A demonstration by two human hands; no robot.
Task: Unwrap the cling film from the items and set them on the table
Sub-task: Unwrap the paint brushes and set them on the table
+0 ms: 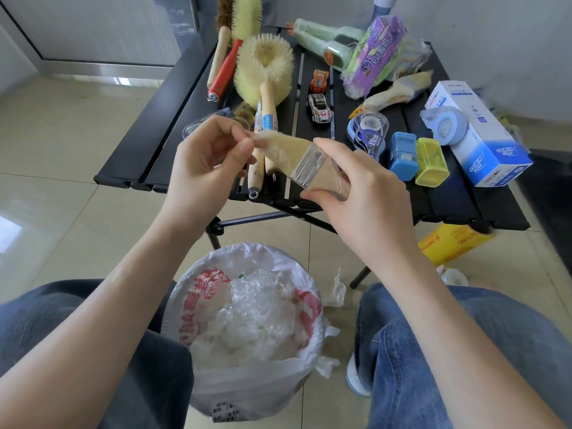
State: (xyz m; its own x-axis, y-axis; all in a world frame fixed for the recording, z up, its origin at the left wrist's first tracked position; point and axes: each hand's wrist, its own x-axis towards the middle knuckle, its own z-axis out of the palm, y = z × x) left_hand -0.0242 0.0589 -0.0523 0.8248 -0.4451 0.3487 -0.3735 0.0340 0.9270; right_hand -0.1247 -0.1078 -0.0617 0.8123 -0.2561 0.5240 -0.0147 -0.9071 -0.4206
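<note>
A paintbrush point(297, 157) wrapped in cling film is held in the air above the near edge of the black folding table point(439, 196). My right hand point(362, 187) grips its wooden handle just below the metal band. My left hand point(204, 159) pinches the film at the tip of the pale bristles. A second film-wrapped paintbrush point(396, 91) lies on the table at the back right, next to a wrapped purple packet point(376, 54).
A bin point(250, 323) lined with a white bag holds crumpled film between my knees. On the table lie round brushes point(263, 66), two toy cars point(318, 94), tape dispensers point(368, 131), blue and yellow sharpeners point(418, 159) and a blue-white box point(476, 134). A yellow box point(455, 243) lies on the floor.
</note>
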